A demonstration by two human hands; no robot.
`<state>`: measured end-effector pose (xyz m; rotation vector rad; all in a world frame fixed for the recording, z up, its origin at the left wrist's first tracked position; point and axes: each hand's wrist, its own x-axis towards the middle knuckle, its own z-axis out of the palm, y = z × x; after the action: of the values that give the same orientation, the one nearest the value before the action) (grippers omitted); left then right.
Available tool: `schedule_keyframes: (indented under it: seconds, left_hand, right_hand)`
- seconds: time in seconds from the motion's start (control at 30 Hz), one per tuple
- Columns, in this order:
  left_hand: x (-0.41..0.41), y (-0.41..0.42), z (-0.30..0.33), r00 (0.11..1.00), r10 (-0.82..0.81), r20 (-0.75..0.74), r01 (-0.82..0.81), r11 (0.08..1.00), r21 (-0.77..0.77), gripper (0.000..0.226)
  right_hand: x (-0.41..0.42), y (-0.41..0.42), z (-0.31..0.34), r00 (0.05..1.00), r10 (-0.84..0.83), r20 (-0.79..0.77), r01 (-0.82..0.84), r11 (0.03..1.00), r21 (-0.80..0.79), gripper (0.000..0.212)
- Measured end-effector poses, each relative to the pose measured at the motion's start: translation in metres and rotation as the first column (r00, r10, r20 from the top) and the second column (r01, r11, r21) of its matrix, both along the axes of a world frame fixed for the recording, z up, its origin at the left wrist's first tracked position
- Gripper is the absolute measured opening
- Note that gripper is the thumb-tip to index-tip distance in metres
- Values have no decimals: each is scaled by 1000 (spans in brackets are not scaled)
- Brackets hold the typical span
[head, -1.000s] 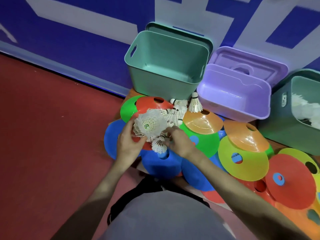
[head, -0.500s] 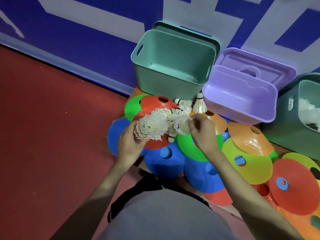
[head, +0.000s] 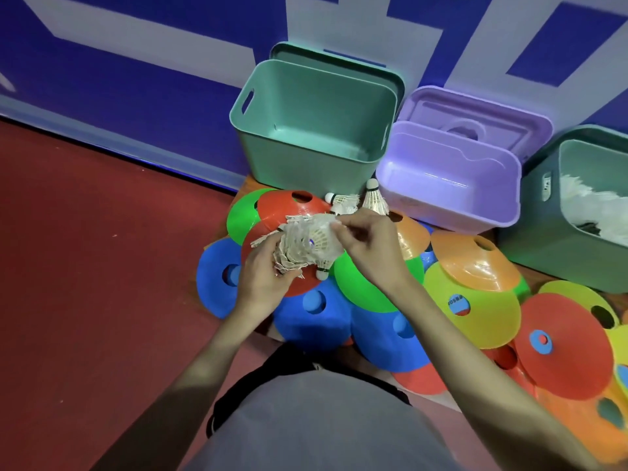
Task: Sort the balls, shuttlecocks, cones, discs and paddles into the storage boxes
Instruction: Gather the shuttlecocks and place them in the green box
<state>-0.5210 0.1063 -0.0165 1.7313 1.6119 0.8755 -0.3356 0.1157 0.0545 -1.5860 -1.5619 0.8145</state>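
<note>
My left hand (head: 265, 277) grips a bundle of white shuttlecocks (head: 306, 244) above a pile of coloured disc cones (head: 472, 309). My right hand (head: 368, 248) pinches the feathers of a shuttlecock at the bundle's right side. Two loose shuttlecocks (head: 343, 200) lie and stand on the cones just behind my hands, one upright (head: 373, 197). A green box (head: 312, 130) stands open behind the pile. A purple box (head: 445, 185) sits to its right. Another green box (head: 577, 212) at the far right holds white shuttlecocks.
The boxes stand against a blue and white wall. Lids lean behind the green and purple boxes. Red floor (head: 102, 266) stretches to the left. Cones in blue, red, green, yellow and orange spread from the centre to the right edge.
My right hand picked a shuttlecock off the cones and brought it left to the bundle in my left hand. The bundle has grown and tilted.
</note>
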Motion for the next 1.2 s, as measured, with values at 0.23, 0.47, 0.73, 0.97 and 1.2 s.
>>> schedule_keyframes:
  seconds: [0.23, 0.47, 0.73, 0.97, 1.2]
  left_hand:
    - [-13, 1, -9, 980, 134, 149, -116, 986, -120, 64]
    - [-14, 6, -11, 965, 181, 189, -154, 976, -153, 64]
    - [-11, 3, -12, 963, 179, 201, -144, 974, -177, 66]
    - [-13, 2, -8, 968, 168, 188, -136, 975, -176, 66]
    - [12, 14, -1, 986, 80, 145, -63, 991, -118, 60]
  right_hand:
    - [14, 35, -10, 990, -57, -127, 54, 998, -32, 24]
    - [28, 74, -70, 977, -74, 199, 142, 926, -350, 39]
    - [-7, 75, -85, 897, 19, 442, 207, 866, -456, 43]
    - [-4, 73, -87, 956, -119, 267, 216, 903, -371, 45]
    - [53, 40, -60, 947, -322, -16, 318, 941, -119, 36]
